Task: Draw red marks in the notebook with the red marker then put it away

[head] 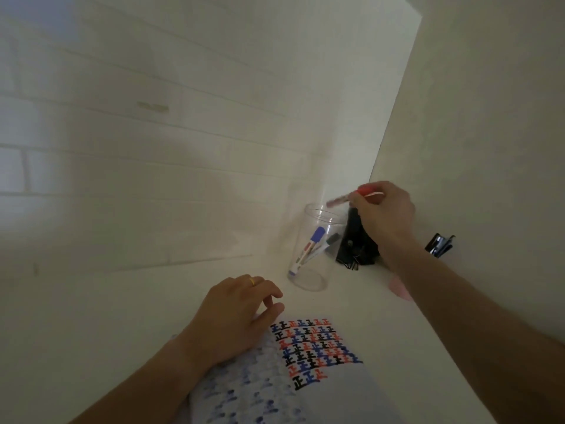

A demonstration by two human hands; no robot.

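Right hand (382, 218) pinching red marker (351, 198) above clear cup (308, 276); left hand (235, 316) loosely curled, resting on notebook (321, 390).

You have two hands in view, the left hand (235, 319) and the right hand (382, 218). You see three markers: one red marker (351, 197), one blue marker (307, 250) and one black marker (331, 239). There is one clear cup (308, 281), one open notebook (324, 390) and one gold ring (252, 281).
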